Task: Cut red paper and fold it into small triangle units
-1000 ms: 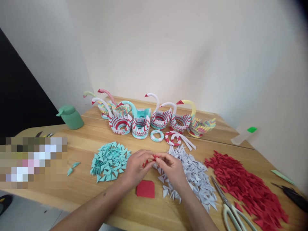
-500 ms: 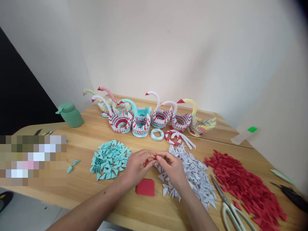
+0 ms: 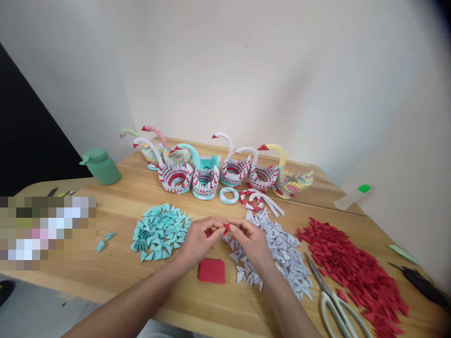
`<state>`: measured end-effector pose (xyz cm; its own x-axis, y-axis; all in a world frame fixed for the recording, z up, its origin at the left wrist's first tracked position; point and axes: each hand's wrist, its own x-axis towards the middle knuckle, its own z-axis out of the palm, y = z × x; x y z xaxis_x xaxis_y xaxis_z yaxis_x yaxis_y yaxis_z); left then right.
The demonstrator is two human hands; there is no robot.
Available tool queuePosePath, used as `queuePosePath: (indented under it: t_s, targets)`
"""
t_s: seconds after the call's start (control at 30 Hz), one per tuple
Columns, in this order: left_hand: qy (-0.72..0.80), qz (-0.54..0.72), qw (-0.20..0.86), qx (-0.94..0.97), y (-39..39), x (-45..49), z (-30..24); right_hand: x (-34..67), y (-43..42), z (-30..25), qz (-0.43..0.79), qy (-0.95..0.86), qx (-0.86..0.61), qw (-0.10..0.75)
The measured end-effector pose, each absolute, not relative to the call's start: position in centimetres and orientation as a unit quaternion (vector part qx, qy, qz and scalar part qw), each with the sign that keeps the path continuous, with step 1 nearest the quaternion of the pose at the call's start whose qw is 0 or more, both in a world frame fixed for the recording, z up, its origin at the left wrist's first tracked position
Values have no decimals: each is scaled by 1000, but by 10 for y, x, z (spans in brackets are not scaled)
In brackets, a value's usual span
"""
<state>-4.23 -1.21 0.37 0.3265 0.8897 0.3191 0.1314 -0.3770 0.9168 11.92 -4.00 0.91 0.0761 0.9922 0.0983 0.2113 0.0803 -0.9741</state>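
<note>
Between the fingertips of both hands is a small piece of red paper; its exact folded form is too small to make out. My left hand pinches it from the left, with more red showing under its fingers. My right hand pinches it from the right, thumb and forefinger closed. Below them on the table lies a flat stack of red paper. Left of my hands spreads a heap of turquoise folded paper triangles. A pile of white folded triangles sits under and beyond my right hand.
Red folded triangles cover the right side, beside open scissors. A black-handled knife lies at far right. Finished paper swans line the back, with paper rings before them. A green jug stands at left.
My fingertips have shifted slightly on the red paper, and more of it shows between them. The whole view has moved a little; the things on the table lie as before.
</note>
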Motion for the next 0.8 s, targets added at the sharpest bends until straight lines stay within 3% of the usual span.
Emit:
queuePosePath:
  t_s: [0.4, 0.8]
  targets:
    - [362, 454, 399, 710, -10, -42, 2, 118, -40, 8, 369, -572, -554, 479]
    - [374, 431, 291, 768, -12, -42, 1, 114, -40, 9, 395, -559, -538, 491]
